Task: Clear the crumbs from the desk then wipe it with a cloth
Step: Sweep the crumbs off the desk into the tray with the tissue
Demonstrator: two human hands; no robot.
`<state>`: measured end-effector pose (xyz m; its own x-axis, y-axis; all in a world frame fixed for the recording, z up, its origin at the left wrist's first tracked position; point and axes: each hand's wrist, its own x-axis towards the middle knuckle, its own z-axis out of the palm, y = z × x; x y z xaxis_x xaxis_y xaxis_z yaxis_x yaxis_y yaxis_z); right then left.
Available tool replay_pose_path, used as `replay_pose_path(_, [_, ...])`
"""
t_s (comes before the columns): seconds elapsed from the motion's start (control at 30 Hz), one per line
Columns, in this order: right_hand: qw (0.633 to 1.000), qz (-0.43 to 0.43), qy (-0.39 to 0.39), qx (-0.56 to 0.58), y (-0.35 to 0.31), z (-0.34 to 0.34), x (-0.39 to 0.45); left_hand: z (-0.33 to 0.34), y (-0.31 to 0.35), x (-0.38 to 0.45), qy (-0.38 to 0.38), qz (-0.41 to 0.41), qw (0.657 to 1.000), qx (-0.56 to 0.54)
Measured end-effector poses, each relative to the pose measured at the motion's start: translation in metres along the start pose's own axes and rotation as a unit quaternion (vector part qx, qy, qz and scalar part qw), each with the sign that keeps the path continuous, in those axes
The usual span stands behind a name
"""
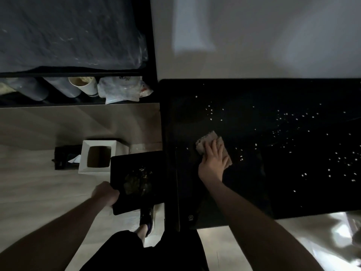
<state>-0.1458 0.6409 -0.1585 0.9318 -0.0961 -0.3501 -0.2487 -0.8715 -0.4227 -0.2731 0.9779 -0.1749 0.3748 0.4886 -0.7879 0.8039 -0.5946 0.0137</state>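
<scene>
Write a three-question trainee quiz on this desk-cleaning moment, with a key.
1. True or false: the right hand presses a cloth flat on the desk.
2. What does the left hand grip? A) a cup B) a tray C) the bin
3. Fill in: most crumbs lie on the desk's ____ side.

Key: 1 true; 2 B, held beside the desk's left edge with some debris on it; 3 right.
</scene>
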Motion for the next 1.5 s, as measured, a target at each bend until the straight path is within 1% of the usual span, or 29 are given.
replay_pose_path(0.13, [0.997, -0.074, -0.031, 0.016, -0.038, 0.029, -0.035, -0.004, 0.007, 0.001, 0.006, 0.005, 1.0, -0.004])
replay_pose_path(0.27, [0.979, -0.169, -0.076, 0.087, -0.077, 0.056, -0.076, -0.01, 0.016, -0.001, 0.013, 0.012, 1.0, 0.002])
replay_pose_path(0.33, [0.97, -0.169, -0.125, 0.122, -0.089, 0.062, -0.091, -0.013, 0.018, 0.0, 0.012, 0.022, 1.0, 0.003])
replay_pose_path(0.4, [0.961, -0.149, -0.149, 0.179, -0.092, 0.058, -0.099, -0.017, 0.019, 0.0, 0.01, 0.028, 1.0, 0.008])
replay_pose_path(0.47, [0.954, -0.13, -0.137, 0.232, -0.086, 0.047, -0.097, -0.019, 0.02, 0.0, 0.013, 0.03, 0.999, 0.013])
replay_pose_path(0.53, [0.954, -0.107, -0.106, 0.258, -0.075, 0.028, -0.083, -0.021, 0.023, -0.002, 0.015, 0.027, 0.999, 0.013])
replay_pose_path(0.7, [0.957, -0.049, 0.024, 0.285, -0.038, -0.042, -0.013, -0.023, 0.025, -0.001, 0.021, 0.019, 0.999, 0.018])
replay_pose_path(0.8, [0.961, -0.044, 0.081, 0.262, -0.021, -0.081, 0.04, -0.023, 0.025, 0.003, 0.022, 0.019, 0.999, 0.031])
replay_pose_path(0.9, [0.973, -0.045, 0.101, 0.201, -0.009, -0.103, 0.092, -0.021, 0.026, 0.008, 0.015, 0.017, 0.999, 0.034])
replay_pose_path(0.97, [0.985, -0.044, 0.081, 0.144, -0.002, -0.104, 0.122, -0.019, 0.027, 0.009, 0.017, 0.013, 0.999, 0.039])
replay_pose_path(1.03, [0.996, -0.044, 0.033, 0.074, 0.005, -0.097, 0.146, -0.017, 0.028, 0.011, 0.024, 0.009, 0.999, 0.042])
replay_pose_path(1.1, [0.998, -0.047, -0.024, -0.025, 0.01, -0.085, 0.158, -0.015, 0.029, 0.011, 0.027, 0.003, 0.999, 0.044])
replay_pose_path(1.17, [0.993, -0.041, -0.045, -0.101, 0.011, -0.071, 0.159, -0.013, 0.03, 0.013, 0.023, 0.001, 0.999, 0.042])
replay_pose_path(1.23, [0.991, -0.041, -0.034, -0.121, 0.009, -0.06, 0.149, -0.013, 0.031, 0.014, 0.02, -0.002, 0.999, 0.036])
replay_pose_path(1.33, [0.984, -0.095, -0.011, -0.149, 0.009, -0.044, 0.125, -0.011, 0.031, 0.015, 0.021, -0.004, 0.999, 0.026])
replay_pose_path(1.4, [0.981, -0.129, -0.003, -0.147, 0.007, -0.032, 0.104, -0.01, 0.032, 0.013, 0.02, -0.002, 1.0, 0.017])
replay_pose_path(1.5, [0.981, -0.161, -0.029, -0.105, -0.008, -0.015, 0.067, -0.01, 0.035, 0.012, 0.019, 0.001, 1.0, 0.012])
